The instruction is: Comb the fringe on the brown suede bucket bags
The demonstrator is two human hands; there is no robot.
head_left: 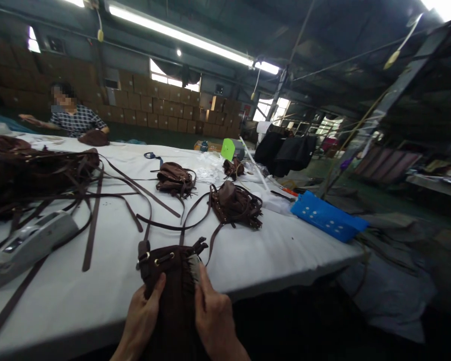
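Observation:
A dark brown bag (173, 296) with metal eyelets, a buckle and fringe hangs at the near table edge, its upper part over the white surface. My left hand (145, 306) grips its left side, thumb on the front. At the bag's right side, my right hand (214, 311) has its fingers closed on a small pale tool (194, 266), which touches the fringe. The tool's lower part is hidden in the fingers. Beyond the bag lie a brown fringed bag (235, 203) and a smaller brown bag (175, 178).
A white-covered table (263, 260) holds a grey tape dispenser (33, 245), a pile of brown bags (30, 170) with long straps, and a blue bin (326, 218) at the right edge. A person (75, 118) sits across the table at the far left.

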